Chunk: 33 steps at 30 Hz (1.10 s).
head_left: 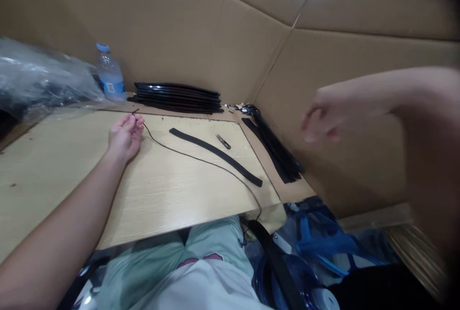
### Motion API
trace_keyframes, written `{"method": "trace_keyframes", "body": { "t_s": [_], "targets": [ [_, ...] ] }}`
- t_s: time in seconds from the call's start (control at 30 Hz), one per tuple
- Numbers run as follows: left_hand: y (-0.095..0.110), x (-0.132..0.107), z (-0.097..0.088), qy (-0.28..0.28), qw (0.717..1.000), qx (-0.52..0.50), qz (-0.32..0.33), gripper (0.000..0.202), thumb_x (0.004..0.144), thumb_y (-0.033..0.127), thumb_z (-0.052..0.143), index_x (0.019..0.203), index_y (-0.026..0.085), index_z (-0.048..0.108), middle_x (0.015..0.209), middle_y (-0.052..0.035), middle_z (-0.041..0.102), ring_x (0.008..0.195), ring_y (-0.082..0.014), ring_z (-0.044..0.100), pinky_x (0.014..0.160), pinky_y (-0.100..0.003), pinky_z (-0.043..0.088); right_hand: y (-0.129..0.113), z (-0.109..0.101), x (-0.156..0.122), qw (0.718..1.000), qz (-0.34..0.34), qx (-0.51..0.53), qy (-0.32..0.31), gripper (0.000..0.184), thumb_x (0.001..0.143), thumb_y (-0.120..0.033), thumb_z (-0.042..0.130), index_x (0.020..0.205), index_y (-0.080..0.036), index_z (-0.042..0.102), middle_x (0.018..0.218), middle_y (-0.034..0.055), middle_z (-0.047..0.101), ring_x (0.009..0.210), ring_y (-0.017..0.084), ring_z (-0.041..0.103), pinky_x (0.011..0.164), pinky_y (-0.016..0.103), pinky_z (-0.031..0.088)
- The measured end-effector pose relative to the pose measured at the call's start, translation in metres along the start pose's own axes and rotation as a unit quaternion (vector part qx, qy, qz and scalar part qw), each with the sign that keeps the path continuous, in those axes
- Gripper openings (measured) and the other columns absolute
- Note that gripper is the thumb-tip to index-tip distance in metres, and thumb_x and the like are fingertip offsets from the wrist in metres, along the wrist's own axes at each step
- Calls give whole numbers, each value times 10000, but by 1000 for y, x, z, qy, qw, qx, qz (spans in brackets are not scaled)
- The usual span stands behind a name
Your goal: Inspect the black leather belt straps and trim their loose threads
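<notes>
We see left hand [125,135] on pale wood-grain table [179,190], fingertips pinching far end of thin black cord [201,159], which trails off near edge. Right hand [323,118] midair, blurred, half-curled; we can't tell its grip.

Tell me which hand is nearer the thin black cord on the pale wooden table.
Left. The left hand rests on the table, fingertips pinching the end of the thin black cord. The right hand is raised in the air to the right, well clear of it.
</notes>
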<state>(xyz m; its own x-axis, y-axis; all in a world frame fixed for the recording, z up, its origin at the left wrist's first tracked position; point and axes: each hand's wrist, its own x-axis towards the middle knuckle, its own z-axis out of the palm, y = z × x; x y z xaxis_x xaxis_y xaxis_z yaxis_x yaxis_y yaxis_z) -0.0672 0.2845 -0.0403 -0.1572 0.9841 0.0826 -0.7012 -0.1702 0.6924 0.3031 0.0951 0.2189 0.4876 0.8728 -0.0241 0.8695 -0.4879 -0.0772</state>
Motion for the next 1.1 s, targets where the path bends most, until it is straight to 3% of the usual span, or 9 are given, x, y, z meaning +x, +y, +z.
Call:
{"method": "trace_keyframes", "body": {
  "t_s": [0.07,0.13,0.17,0.3,0.43,0.6,0.8,0.97,1.1],
  "targets": [
    [2,-3,2,-6,1000,-3,-5,100,858,36,499,853,91,582,754,-38,645,621,-55,599,567,-143,479,-26,9,7,971,-163,-102,-142,689,810,-404,156,659,9,685,673,59,691,685,83,650,614,260,373],
    [5,-3,3,1,1000,-8,4,104,851,44,511,833,101,597,766,-38,647,636,-52,606,578,-132,483,-50,44,11,946,-282,-98,-130,279,764,-329,567,790,-101,726,686,43,713,693,132,666,645,247,416],
    [7,-1,2,15,1000,-14,13,106,845,44,521,826,112,601,770,-36,650,657,-54,614,590,-128,487,-60,67,12,940,-314,-68,-112,190,754,-269,619,819,-126,727,717,53,720,707,152,668,659,246,435],
    [19,10,-8,82,993,-42,69,130,812,20,556,829,141,601,796,-36,662,724,-62,631,655,-133,496,-93,160,15,947,-317,-6,-51,224,771,-222,629,969,-139,692,934,117,706,869,223,649,731,262,456],
    [30,14,-22,78,992,-52,86,98,814,56,568,821,149,598,783,-17,648,668,-49,609,593,-131,476,-105,205,25,951,-307,16,-36,316,783,-208,600,1089,-135,629,1000,139,680,931,225,625,754,256,442],
    [25,6,-28,47,998,-22,47,103,750,151,673,806,158,586,744,17,616,504,-26,512,431,-133,363,-102,220,47,952,-301,42,-39,374,709,-203,638,1072,-116,619,959,127,673,869,214,623,692,238,435],
    [16,1,-25,45,999,14,16,171,690,186,730,797,158,599,747,9,612,544,-44,520,446,-150,367,-101,226,53,945,-320,62,-16,253,685,-175,610,928,-127,660,884,111,642,812,214,592,676,249,401],
    [11,-6,-13,22,999,44,-3,188,678,197,739,813,174,610,706,9,606,616,-74,564,557,-169,449,-99,210,51,922,-374,96,15,230,758,-120,553,963,-164,649,896,82,612,791,176,584,702,230,389],
    [3,-18,7,-40,998,39,-22,175,682,197,736,812,185,619,676,-5,592,647,-101,576,640,-209,485,-108,190,51,902,-423,90,-8,166,870,-260,500,857,-182,646,816,66,638,747,184,596,668,246,381]
  ]
}}
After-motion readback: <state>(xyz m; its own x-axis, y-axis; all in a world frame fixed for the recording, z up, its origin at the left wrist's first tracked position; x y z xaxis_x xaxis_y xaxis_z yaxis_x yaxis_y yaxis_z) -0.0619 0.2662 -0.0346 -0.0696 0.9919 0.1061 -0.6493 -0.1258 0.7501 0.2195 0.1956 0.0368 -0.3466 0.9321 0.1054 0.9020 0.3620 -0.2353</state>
